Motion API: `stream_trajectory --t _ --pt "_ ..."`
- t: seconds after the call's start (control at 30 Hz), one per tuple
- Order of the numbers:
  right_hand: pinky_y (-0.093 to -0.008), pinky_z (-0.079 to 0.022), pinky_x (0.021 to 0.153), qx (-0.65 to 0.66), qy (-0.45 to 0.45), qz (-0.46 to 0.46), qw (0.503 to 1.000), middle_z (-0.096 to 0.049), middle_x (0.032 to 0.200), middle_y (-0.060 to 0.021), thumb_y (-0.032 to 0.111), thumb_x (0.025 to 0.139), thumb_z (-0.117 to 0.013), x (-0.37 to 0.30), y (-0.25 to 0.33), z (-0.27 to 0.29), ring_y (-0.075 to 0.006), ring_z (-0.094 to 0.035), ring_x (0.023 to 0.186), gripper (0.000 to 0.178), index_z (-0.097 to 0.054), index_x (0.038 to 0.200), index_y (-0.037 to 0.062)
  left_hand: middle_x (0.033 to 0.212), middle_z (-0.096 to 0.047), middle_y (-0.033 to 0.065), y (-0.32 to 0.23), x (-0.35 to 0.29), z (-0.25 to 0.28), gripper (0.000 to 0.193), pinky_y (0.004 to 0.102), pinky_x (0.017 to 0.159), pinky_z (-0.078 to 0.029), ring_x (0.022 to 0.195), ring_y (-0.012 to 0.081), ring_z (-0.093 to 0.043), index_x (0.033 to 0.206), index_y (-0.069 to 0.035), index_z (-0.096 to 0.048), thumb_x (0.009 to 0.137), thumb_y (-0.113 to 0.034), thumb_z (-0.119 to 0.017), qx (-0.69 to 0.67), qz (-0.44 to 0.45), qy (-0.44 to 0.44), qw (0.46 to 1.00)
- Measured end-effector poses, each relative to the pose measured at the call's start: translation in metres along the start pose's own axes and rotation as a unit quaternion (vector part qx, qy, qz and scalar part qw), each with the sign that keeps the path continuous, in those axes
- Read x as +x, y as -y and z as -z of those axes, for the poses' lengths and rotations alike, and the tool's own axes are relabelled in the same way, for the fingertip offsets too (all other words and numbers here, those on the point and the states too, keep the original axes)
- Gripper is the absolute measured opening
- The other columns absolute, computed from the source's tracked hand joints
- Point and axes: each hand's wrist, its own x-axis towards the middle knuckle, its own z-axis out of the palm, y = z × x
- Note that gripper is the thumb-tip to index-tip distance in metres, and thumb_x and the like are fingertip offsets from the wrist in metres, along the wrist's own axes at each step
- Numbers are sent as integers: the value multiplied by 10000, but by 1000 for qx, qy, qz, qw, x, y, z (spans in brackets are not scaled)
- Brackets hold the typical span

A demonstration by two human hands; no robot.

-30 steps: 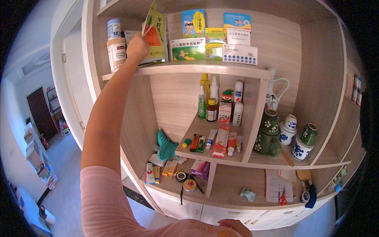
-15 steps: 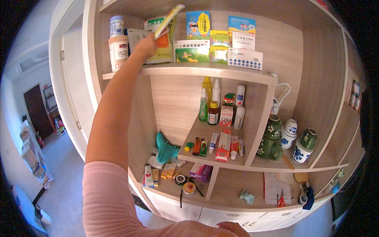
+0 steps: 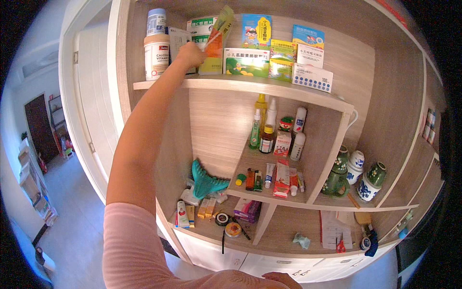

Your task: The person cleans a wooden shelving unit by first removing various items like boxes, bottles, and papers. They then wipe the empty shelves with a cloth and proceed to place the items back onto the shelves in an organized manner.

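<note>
My left arm stretches up to the top shelf, and my left hand [image 3: 193, 54] is closed on a flat yellow-green packet [image 3: 223, 24] that tilts up to the right. The fingers are partly hidden behind the back of the hand. Just behind stand green-and-white medicine boxes [image 3: 200, 24] and an orange-and-yellow box [image 3: 211, 63]. Left of the hand are a white box [image 3: 179, 39] and a supplement tub [image 3: 156, 60] with a blue-and-white tub [image 3: 157, 22] on top. At the bottom edge only part of my right hand [image 3: 283, 278] shows, its fingers mostly hidden.
More medicine boxes [image 3: 246, 62] line the top shelf [image 3: 231, 85] to the right. Bottles [image 3: 266, 139] and tubes stand below, beside a teal fishtail-shaped item [image 3: 204, 180]. Green and blue-white cups [image 3: 368, 185], red scissors [image 3: 340, 245] and papers [image 3: 332, 226] lie further right.
The packet in my left hand has come down and turned, now in front of the boxes. The view has shifted slightly, so the shelf contents appear further right. My right hand stays low.
</note>
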Motion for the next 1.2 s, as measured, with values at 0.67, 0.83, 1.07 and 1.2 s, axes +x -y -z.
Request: stream_trajectory --t 0.67,0.83,1.07,1.2 --pt "-241 -447 711 -77 21 -6 997 -617 859 -63 78 807 -557 13 -11 -42 -106 -553 801 196 -592 998 51 806 -548 157 -41 -144 53 252 378 635 -412 712 312 -521 930 3 -502 807 -218 -517 -320 -205 -359 853" --pt "-234 -452 653 -55 -85 8 995 -622 750 -41 109 817 -561 1 8 -37 -95 -561 718 145 -606 929 28 765 -523 100 -45 -325 -18 195 396 660 -352 752 239 -506 901 -41 -549 737 -122 -484 -188 -428 -87 880" --pt "-308 -459 666 319 37 129 938 -591 850 -102 289 899 -404 22 89 -12 -151 -544 705 372 -472 1121 -1 682 -449 10 -31 -413 -99 232 311 664 -313 696 155 -441 873 -74 -568 676 -177 -503 -149 -547 104 817" --pt "-244 -451 544 70 -46 134 987 -576 695 -61 163 886 -437 15 109 -22 -107 -535 586 197 -536 982 22 658 -446 13 -40 -426 -112 190 314 667 -318 685 160 -459 832 -86 -555 679 -182 -495 -132 -555 107 815"
